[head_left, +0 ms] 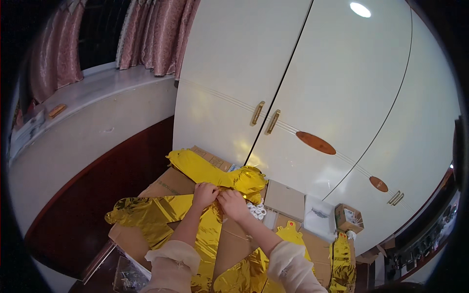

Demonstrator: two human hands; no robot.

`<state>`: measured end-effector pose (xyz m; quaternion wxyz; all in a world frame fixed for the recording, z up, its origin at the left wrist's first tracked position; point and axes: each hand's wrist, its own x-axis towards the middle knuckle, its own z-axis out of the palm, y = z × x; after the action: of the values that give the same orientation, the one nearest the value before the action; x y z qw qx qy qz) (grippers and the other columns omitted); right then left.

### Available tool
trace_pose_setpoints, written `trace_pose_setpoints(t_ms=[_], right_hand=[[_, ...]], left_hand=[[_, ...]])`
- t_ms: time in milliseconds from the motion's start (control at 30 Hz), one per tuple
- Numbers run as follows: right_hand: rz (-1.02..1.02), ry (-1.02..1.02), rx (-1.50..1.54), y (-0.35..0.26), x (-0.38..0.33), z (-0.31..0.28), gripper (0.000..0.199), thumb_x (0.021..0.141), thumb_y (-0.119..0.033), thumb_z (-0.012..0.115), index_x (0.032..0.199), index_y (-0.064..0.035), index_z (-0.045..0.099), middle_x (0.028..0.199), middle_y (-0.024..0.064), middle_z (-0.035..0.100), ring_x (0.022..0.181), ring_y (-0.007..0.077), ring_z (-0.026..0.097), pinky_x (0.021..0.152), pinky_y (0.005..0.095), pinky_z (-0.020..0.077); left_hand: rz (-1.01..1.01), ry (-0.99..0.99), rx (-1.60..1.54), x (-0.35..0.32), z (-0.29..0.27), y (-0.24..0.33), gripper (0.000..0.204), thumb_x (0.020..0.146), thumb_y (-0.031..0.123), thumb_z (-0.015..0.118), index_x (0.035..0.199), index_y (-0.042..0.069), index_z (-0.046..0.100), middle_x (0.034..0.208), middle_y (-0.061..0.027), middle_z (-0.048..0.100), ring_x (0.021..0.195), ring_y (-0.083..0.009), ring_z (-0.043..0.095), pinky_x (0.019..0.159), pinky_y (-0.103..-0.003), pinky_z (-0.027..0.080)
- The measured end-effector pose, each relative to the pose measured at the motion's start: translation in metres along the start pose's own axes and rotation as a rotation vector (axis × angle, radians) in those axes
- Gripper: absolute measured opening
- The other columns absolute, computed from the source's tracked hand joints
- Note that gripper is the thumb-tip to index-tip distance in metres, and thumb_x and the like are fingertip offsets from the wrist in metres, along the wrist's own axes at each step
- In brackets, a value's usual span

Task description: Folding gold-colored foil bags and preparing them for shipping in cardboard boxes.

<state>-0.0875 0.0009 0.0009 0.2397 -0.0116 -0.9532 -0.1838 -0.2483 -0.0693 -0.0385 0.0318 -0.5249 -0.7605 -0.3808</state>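
Observation:
My left hand (205,194) and my right hand (233,204) are close together over the cardboard, fingers bent and closed at the upper edge of a flat, shiny gold foil balloon (209,232). Its broad bands stretch to the left and down toward me between my forearms. What lies right at the fingertips is mostly hidden by the hands. Just beyond them rests another flat gold foil balloon (200,165), crumpled at its right end. A pile of small white rings (256,210) sits right of my right hand.
More gold foil (290,234) lies under my right forearm, and a strip (342,263) hangs farther right. Flattened cardboard (234,249) covers the work surface. A white tray (317,215) and a small open box (349,218) stand at the right, before the white cabinet (273,161).

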Motion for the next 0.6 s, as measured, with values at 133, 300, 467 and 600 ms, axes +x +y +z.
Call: trace_pose_setpoints(t_ms=[133,300,467,600], right_hand=[[0.088,-0.181,0.002,-0.010,-0.001,0.001,0.014,0.080,-0.021,0.061,0.086,-0.0087,0.064,0.088,0.0091,0.067,0.082,0.0208,0.063,0.077,0.0359,0.0445],[0.337,-0.199,0.064,-0.014,0.002,0.010,0.018,0.089,-0.020,0.056,0.087,-0.0051,0.064,0.080,0.0150,0.067,0.076,0.0266,0.066,0.073,0.0423,0.0488],[0.546,-0.066,0.371,0.022,-0.021,0.052,0.030,0.093,-0.029,0.054,0.095,-0.0020,0.065,0.089,0.0196,0.067,0.086,0.0359,0.065,0.082,0.0458,0.0517],[0.608,-0.293,0.303,0.044,-0.015,0.047,0.043,0.093,-0.041,0.054,0.112,-0.0027,0.061,0.112,0.0227,0.063,0.104,0.0410,0.060,0.090,0.0458,0.0492]], left_hand=[[0.000,0.000,-0.007,-0.001,0.000,0.000,0.020,0.086,0.028,0.063,0.087,0.011,0.074,0.092,-0.0076,0.070,0.096,-0.0275,0.061,0.092,-0.046,0.040],[-0.007,0.037,-0.031,-0.001,0.001,-0.008,0.020,0.088,0.027,0.062,0.085,0.009,0.072,0.087,-0.0086,0.069,0.091,-0.0284,0.063,0.090,-0.046,0.041],[-0.021,0.063,-0.107,0.001,0.004,0.006,0.017,0.089,0.025,0.061,0.088,0.009,0.067,0.082,-0.0109,0.068,0.085,-0.0298,0.063,0.089,-0.046,0.041],[-0.022,0.061,-0.077,0.000,0.002,-0.002,0.016,0.091,0.024,0.060,0.092,0.009,0.064,0.081,-0.0115,0.067,0.085,-0.0304,0.063,0.088,-0.047,0.042]])
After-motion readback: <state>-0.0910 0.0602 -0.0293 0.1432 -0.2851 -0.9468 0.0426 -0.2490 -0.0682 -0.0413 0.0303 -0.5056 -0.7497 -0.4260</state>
